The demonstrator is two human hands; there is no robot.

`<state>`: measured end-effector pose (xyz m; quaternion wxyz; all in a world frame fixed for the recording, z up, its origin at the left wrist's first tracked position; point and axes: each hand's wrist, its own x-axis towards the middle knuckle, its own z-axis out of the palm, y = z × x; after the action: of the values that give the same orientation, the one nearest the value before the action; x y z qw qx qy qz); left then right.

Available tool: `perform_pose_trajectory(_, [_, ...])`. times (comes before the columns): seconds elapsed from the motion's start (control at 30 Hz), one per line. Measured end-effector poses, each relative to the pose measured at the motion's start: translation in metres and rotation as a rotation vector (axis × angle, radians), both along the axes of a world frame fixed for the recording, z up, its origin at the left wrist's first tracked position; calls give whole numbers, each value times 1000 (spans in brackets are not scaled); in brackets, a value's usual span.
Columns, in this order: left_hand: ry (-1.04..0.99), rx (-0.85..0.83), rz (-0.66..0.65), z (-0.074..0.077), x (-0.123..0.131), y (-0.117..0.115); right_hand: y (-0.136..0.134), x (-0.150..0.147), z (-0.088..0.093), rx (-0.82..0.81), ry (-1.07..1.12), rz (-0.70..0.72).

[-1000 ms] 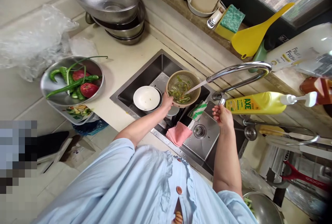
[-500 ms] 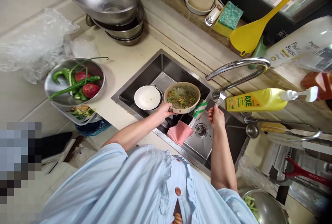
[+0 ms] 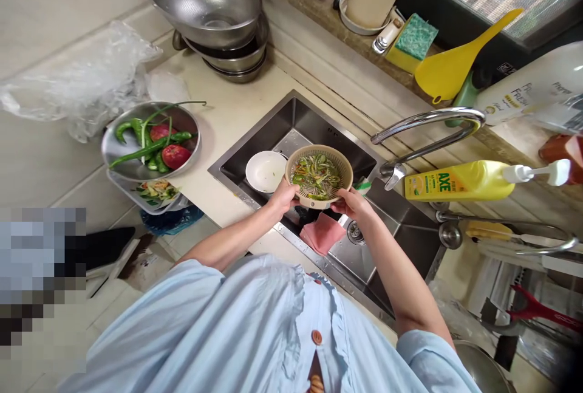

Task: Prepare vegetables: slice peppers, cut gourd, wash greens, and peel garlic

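Note:
A round beige plastic colander [image 3: 314, 150] sits level over the steel sink [image 3: 291, 107], holding wet strips of green vegetable. My left hand [image 3: 283, 197] grips its near left rim, and my right hand [image 3: 350, 201] grips its near right rim. Below it, a white bowl [image 3: 265, 171] rests in the sink, partly hidden by the colander. A pink cloth [image 3: 322, 234] lies on the sink floor under my right forearm, near the drain [image 3: 355, 232]. The chrome faucet [image 3: 428, 119] curves above and to the right of my right hand, not touching it.
On the counter at left, a steel bowl [image 3: 150, 165] holds green chillies and red tomatoes. Stacked steel bowls [image 3: 223, 28] stand behind it, beside crumpled plastic film [image 3: 86, 83]. A yellow AXE bottle [image 3: 455, 181] lies right of the sink, below a yellow funnel [image 3: 455, 59].
My right hand has left the faucet and now grips the colander's rim. The colander has shifted slightly right and is held with both hands.

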<state>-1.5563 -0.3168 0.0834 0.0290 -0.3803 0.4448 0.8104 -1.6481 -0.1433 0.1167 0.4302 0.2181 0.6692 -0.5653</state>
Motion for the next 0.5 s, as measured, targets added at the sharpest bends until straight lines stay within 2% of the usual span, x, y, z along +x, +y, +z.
perform_pose_trajectory(0.17, [-9,-58,-54,11,9,-9,-4,16,4,-37,52,-48])
perform_pose_trajectory(0.3, [19,-129,-99,11,8,-17,-10,24,-5,-41,100,-106])
perform_pose_trajectory(0.37, [15,-319,-89,9,4,-26,-12,26,-11,-24,122,-147])
perform_pose_trajectory(0.5, [7,-918,-133,7,-13,-53,-9,28,-21,-66,213,-151])
